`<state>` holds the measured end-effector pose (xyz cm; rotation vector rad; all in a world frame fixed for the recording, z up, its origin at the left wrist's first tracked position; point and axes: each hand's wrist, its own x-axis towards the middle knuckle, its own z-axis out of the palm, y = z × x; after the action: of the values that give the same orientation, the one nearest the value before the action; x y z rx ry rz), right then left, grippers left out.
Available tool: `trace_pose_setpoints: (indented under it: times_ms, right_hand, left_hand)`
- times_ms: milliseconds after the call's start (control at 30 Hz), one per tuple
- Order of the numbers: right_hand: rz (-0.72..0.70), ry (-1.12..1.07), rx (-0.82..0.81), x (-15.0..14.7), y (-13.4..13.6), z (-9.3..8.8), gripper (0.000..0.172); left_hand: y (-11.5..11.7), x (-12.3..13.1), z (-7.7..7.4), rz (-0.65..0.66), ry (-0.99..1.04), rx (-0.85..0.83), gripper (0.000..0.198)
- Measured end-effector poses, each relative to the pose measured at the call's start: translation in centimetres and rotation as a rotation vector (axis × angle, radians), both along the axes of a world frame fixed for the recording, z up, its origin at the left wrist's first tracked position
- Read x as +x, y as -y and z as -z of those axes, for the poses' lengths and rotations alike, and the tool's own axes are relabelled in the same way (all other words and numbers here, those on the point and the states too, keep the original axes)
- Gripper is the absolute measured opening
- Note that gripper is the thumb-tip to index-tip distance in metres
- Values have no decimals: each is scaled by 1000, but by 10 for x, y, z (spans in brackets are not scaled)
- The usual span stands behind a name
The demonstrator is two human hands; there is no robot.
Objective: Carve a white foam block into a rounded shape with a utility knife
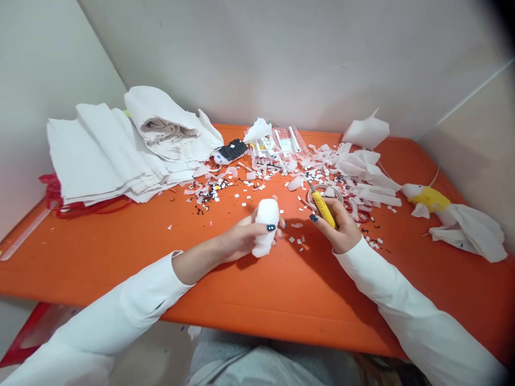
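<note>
Pale walls (281, 64) rise behind an orange desk (132, 262) that spans the frame. At centre, the left hand (240, 236) has its fingers wrapped around a white piece (266, 212), held upright just above the desk. Right of centre, the right hand (345, 228) has its fingers closed on a yellow-handled cutter (323, 208), its tip pointing to the upper left, apart from the piece.

Progress: judged partial. The piece has a rounded outline but carries no colour or attached parts, and no cut is being made. Pale scraps (296, 183) across the centre suggest much trimming already done; how much shaping remains cannot be established. At far right lies a bird-like figure (432, 199), seemingly more advanced.

Limitations: the left fingers cover part of the piece, and its far side is hidden. The cutter's thin tip blurs into the litter. Both sleeves run out of frame.
</note>
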<state>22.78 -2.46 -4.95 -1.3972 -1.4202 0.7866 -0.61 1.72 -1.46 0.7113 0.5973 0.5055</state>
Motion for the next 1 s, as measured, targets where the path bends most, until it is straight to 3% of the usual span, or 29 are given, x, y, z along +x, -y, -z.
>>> trace_pose_setpoints:
  times_ms: [100,233,433,567,800,1000]
  right_hand:
    - [3,35,-5,4,0,3,33]
    - [10,34,-11,6,0,2,31]
    - [-52,-10,73,5,4,-4,32]
    - [-59,43,62,5,6,-2,36]
    - [-75,-37,61,8,3,0,36]
    - [-160,-9,54,6,6,0,35]
  left_hand:
    - [-2,0,1,-7,49,-42,41]
    - [-4,2,10,-92,16,35,29]
    - [-5,6,16,-119,-183,228,42]
    - [-7,6,14,-86,-208,302,53]
    - [-6,5,14,-138,-246,268,49]
    - [-6,5,7,-261,-167,77,37]
